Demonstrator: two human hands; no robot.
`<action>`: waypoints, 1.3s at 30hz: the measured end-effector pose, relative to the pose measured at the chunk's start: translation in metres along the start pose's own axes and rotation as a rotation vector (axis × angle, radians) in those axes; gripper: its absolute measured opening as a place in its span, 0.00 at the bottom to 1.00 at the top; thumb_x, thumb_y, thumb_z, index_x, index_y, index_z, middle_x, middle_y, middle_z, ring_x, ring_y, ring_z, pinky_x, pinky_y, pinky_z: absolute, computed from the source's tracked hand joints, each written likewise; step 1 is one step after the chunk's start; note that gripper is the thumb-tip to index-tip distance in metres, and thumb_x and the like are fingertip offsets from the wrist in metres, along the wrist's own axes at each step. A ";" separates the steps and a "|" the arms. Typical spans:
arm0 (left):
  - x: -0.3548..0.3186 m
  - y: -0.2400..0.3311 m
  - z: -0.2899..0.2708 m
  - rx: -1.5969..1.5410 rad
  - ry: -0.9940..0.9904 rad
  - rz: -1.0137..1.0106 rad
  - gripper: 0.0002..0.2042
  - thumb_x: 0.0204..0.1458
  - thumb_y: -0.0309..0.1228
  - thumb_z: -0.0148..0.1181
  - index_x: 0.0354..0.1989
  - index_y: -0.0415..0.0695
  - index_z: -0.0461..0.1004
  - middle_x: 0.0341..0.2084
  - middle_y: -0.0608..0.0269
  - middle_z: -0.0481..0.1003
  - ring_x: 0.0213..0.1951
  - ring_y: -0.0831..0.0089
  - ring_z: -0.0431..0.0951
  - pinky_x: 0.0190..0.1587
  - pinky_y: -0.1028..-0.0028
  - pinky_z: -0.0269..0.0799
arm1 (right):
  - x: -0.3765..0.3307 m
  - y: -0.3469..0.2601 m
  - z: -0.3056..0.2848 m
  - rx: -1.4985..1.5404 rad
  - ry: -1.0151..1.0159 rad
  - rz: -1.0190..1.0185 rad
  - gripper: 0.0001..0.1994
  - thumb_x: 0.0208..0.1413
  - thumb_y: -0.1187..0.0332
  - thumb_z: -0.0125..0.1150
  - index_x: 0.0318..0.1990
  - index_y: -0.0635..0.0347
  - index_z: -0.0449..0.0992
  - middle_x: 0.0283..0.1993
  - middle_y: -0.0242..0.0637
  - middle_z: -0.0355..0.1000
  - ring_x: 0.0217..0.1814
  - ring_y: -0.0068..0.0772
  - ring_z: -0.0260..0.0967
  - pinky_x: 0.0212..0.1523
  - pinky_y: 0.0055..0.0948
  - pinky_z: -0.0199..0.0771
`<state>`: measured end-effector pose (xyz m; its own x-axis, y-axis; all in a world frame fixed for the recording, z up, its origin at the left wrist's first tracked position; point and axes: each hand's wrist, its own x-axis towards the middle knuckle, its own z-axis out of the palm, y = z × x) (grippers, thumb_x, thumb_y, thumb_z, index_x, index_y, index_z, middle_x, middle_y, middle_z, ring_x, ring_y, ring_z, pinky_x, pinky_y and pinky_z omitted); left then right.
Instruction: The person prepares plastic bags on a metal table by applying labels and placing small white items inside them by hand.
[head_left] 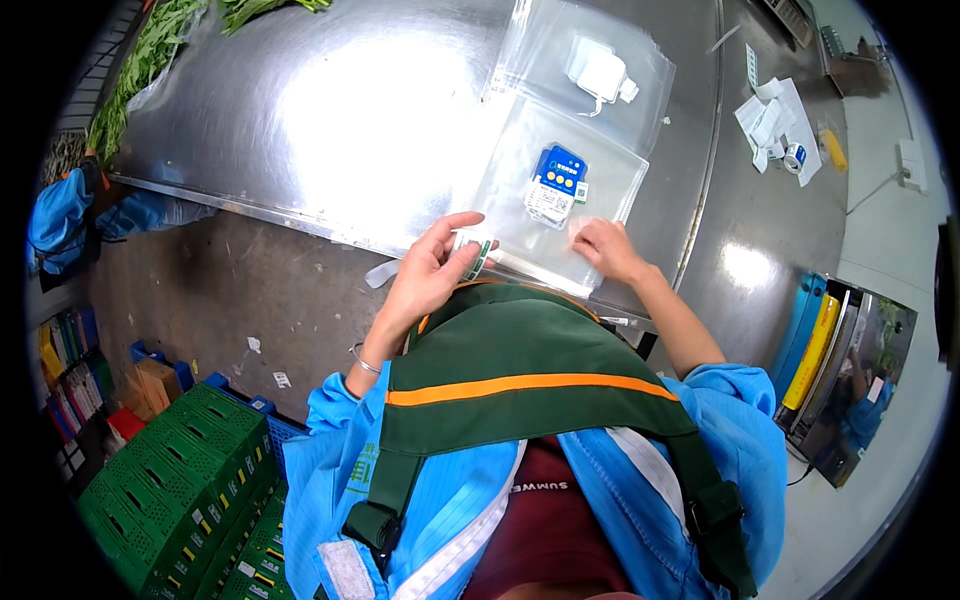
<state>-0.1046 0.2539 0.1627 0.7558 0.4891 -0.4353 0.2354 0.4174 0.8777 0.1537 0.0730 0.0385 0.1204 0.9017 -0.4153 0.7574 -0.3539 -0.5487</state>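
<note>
Folders (70, 370) with coloured spines stand upright at far left, below a co-worker's blue sleeve (62, 222). Green plastic crates (165, 490), perforated and slotted, sit stacked on the floor side, their contents out of sight. Leafy greens (150, 65) spill along the edge of a glossy steel table (250, 110), partly over clear film. At the table's near edge, the person's left hand (425, 272), thumb and fingers nearly closed, pinches a small white-and-green label (471, 254) beside flat, glassy plastic bags (505, 195). On the lower bags lies a small stack of blue-and-white cards (556, 185), round-cornered and smooth; whether it rests on or inside the film cannot be told. A white, squarish item (603, 78) lies over the upper bags. The right hand (608, 250) curls its fingers inward over the lower bags' right part; whether it grips the film cannot be told. Farther right, crumpled white paper (780, 125) lies on the steel, above upright blue and yellow flat objects (808, 340).
</note>
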 end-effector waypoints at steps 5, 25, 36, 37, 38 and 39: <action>-0.001 -0.017 -0.013 0.076 0.069 -0.099 0.10 0.57 0.30 0.52 0.41 0.35 0.69 0.29 0.59 0.77 0.29 0.79 0.76 0.33 0.79 0.71 | -0.019 -0.003 0.007 -0.189 0.340 -0.171 0.07 0.51 0.62 0.56 0.32 0.53 0.74 0.32 0.34 0.68 0.43 0.35 0.65 0.47 0.36 0.56; 0.012 0.001 0.025 0.823 0.053 0.191 0.16 0.48 0.38 0.62 0.22 0.36 0.69 0.13 0.48 0.67 0.16 0.54 0.66 0.21 0.65 0.62 | 0.002 -0.128 -0.047 0.913 0.178 0.114 0.12 0.53 0.65 0.60 0.41 0.63 0.75 0.37 0.31 0.73 0.39 0.22 0.67 0.44 0.22 0.66; 0.009 -0.009 0.004 0.664 0.128 0.102 0.14 0.48 0.37 0.64 0.37 0.40 0.75 0.10 0.67 0.58 0.16 0.81 0.55 0.19 0.76 0.53 | 0.035 -0.029 -0.007 0.183 0.639 0.448 0.27 0.46 0.65 0.63 0.55 0.55 0.64 0.37 0.39 0.68 0.40 0.40 0.68 0.39 0.33 0.69; 0.004 -0.008 0.003 0.657 0.153 0.088 0.14 0.48 0.36 0.63 0.39 0.41 0.75 0.10 0.67 0.59 0.16 0.80 0.56 0.19 0.75 0.54 | 0.030 -0.028 -0.010 0.221 0.621 0.417 0.26 0.45 0.64 0.64 0.54 0.54 0.64 0.38 0.39 0.67 0.40 0.39 0.68 0.40 0.34 0.68; -0.002 -0.006 0.000 0.649 0.179 0.073 0.14 0.49 0.35 0.62 0.42 0.42 0.74 0.10 0.66 0.59 0.16 0.80 0.57 0.20 0.75 0.55 | 0.023 -0.027 -0.017 0.258 0.603 0.385 0.26 0.45 0.64 0.64 0.53 0.53 0.65 0.40 0.40 0.66 0.41 0.39 0.67 0.42 0.34 0.67; -0.004 -0.005 -0.003 0.643 0.204 0.062 0.15 0.49 0.34 0.61 0.44 0.43 0.74 0.11 0.65 0.60 0.16 0.79 0.59 0.20 0.74 0.57 | 0.016 -0.025 -0.022 0.296 0.588 0.353 0.25 0.44 0.63 0.64 0.53 0.52 0.65 0.42 0.40 0.66 0.42 0.38 0.67 0.43 0.35 0.66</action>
<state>-0.1108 0.2519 0.1596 0.6642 0.6586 -0.3536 0.5592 -0.1239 0.8197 0.1514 0.1020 0.0615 0.7105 0.6771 -0.1916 0.4162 -0.6240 -0.6614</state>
